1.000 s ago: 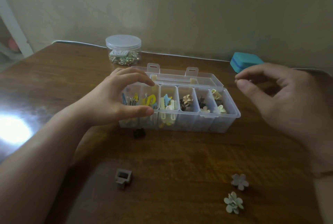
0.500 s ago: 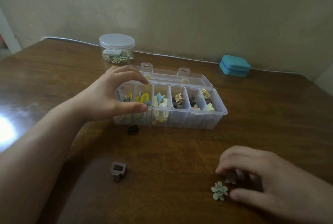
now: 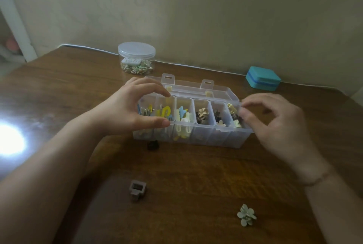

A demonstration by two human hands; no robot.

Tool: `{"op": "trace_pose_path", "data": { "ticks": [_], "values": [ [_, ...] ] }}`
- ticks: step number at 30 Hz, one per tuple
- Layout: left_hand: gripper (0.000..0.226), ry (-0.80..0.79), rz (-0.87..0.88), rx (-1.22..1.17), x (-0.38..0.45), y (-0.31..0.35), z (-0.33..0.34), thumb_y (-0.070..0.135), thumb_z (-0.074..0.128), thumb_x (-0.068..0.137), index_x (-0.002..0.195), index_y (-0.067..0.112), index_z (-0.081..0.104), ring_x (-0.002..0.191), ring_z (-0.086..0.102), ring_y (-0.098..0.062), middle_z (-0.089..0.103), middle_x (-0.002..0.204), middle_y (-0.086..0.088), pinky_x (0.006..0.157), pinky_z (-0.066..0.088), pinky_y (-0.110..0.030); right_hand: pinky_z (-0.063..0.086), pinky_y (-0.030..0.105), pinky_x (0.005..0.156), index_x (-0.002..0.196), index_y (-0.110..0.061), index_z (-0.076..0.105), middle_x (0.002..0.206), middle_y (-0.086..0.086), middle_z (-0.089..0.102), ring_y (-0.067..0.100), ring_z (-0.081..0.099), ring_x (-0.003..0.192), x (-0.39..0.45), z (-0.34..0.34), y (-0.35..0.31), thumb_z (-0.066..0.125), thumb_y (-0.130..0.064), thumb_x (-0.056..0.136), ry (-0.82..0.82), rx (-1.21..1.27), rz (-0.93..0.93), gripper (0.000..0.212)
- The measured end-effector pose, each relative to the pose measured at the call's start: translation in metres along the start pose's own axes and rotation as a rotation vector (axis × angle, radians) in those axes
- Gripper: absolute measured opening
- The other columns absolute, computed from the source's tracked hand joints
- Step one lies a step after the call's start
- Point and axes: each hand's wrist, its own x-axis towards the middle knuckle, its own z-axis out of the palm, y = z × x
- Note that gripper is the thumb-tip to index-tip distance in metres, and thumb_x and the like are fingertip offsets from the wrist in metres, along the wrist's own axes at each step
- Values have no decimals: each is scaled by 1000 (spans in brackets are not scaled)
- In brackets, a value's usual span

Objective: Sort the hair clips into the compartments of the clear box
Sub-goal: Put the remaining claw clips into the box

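Observation:
The clear box (image 3: pixel 202 135) lies open mid-table, its compartments holding coloured hair clips. My left hand (image 3: pixel 121 110) grips its left end, thumb on the front wall and fingers over the back rim. My right hand (image 3: pixel 275 126) hovers at the rightmost compartment with its fingers loosely curled. Its fingertips are blurred, so I cannot see whether a clip sits between them. On the table lie a pale green flower clip (image 3: pixel 246 215) at the front right, a grey-brown square claw clip (image 3: pixel 137 189) at the front middle, and a small dark clip (image 3: pixel 152 144) against the box's front wall.
A round clear jar (image 3: pixel 137 58) of small trinkets stands behind the box near the wall. A teal case (image 3: pixel 263 80) sits at the back right. Bright glare (image 3: pixel 9 141) marks the wooden table at the left.
My right hand dropped to the two flower clips at the front right, then rose to the box's right end. One flower clip is gone from the table. My left hand stayed on the box.

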Motion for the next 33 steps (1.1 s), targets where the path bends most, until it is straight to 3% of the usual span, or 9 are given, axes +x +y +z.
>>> {"op": "trace_pose_path", "data": {
  "ticks": [6,9,12,16,19,23,27,30,33],
  "values": [
    [64,-8,-6,1,1,1,1,73,66,63,119,43,59,130,34,-4,50,130,24,107,36,-42,47,5,59,108,-43,54,104,-27,52,-10,58,76,-59,-20,-45,37,-68,90,-478,-64,-325,35],
    [65,-1,-1,5,0,1,1,74,65,63,120,42,59,130,35,-5,51,130,23,108,36,-42,45,1,56,105,-46,48,102,-25,45,-17,53,74,-89,-6,-35,20,-62,96,-640,-205,-329,33],
    [65,2,-2,1,0,1,1,73,66,63,119,43,59,130,34,-3,50,130,23,107,35,-39,44,1,67,98,-43,53,99,-24,48,-15,52,81,-88,-7,-28,35,-50,98,-579,-72,-371,19],
    [64,5,4,6,1,1,2,74,65,62,119,43,59,129,35,-3,50,129,24,107,35,-38,44,8,78,89,-21,68,90,-12,62,-3,58,84,-38,-13,-39,61,-32,87,-251,90,-336,14],
    [66,-3,-14,-5,0,2,1,74,65,62,119,43,59,130,34,-3,49,130,25,108,35,-40,48,17,71,93,-21,68,88,-12,63,1,59,80,12,-2,-47,64,-30,87,-132,100,-225,12],
    [65,5,2,-3,-1,1,1,73,65,63,120,42,59,129,34,-3,50,130,24,107,36,-39,48,28,75,96,-24,68,92,-11,65,0,54,85,27,34,-39,64,-33,86,-216,-3,-195,13],
    [59,10,24,12,0,-2,2,70,64,68,119,41,60,127,35,-3,51,129,21,104,35,-34,48,40,73,90,-9,71,90,4,69,22,60,85,8,41,-61,64,-18,88,88,-27,-395,11],
    [43,50,41,-41,1,-6,5,62,54,82,116,38,63,125,38,-5,55,125,19,103,33,-32,54,40,63,107,-10,67,107,10,68,25,65,81,-5,63,-84,58,-14,90,-191,-133,-664,19],
    [39,76,8,-83,2,-9,6,57,43,90,115,36,64,125,40,-4,57,124,19,101,34,-31,57,40,57,128,-16,54,133,9,55,25,65,84,-9,86,-93,50,-10,92,-456,-261,-640,36]
  ]
}}
